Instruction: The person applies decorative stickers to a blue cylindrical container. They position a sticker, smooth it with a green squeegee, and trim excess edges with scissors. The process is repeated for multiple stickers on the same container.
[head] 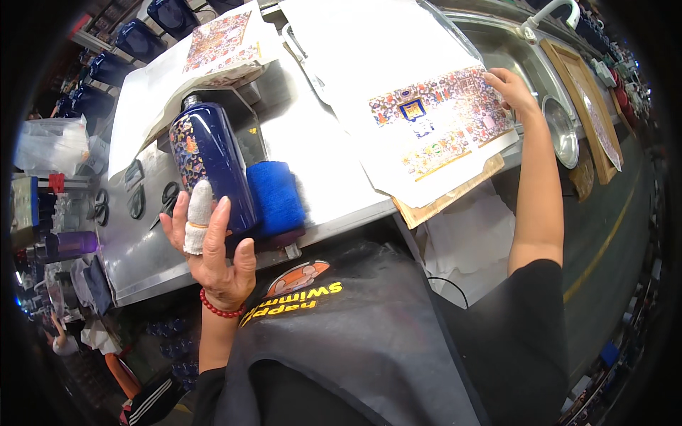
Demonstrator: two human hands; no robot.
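A dark blue bottle (216, 160) with a colourful floral pattern on one side lies on the metal worktop. My left hand (216, 250), a white cover on one finger and a red bead bracelet at the wrist, is at the bottle's near end, fingers spread; whether they touch it is unclear. Beside the bottle is a rolled blue cloth (276, 197). My right hand (510, 93) is at the right edge of a sheet of floral printed decals (442, 122), fingers bent; a grip on the sheet cannot be made out. Another printed sheet (221, 40) lies beyond the bottle.
Scissors (169, 197) and other cutting tools lie left of the bottle. A metal sink (495, 50) with a white tap (527, 31), a steel bowl (560, 132) and a wooden frame (583, 106) are at the right. More blue bottles (139, 40) stand at the upper left.
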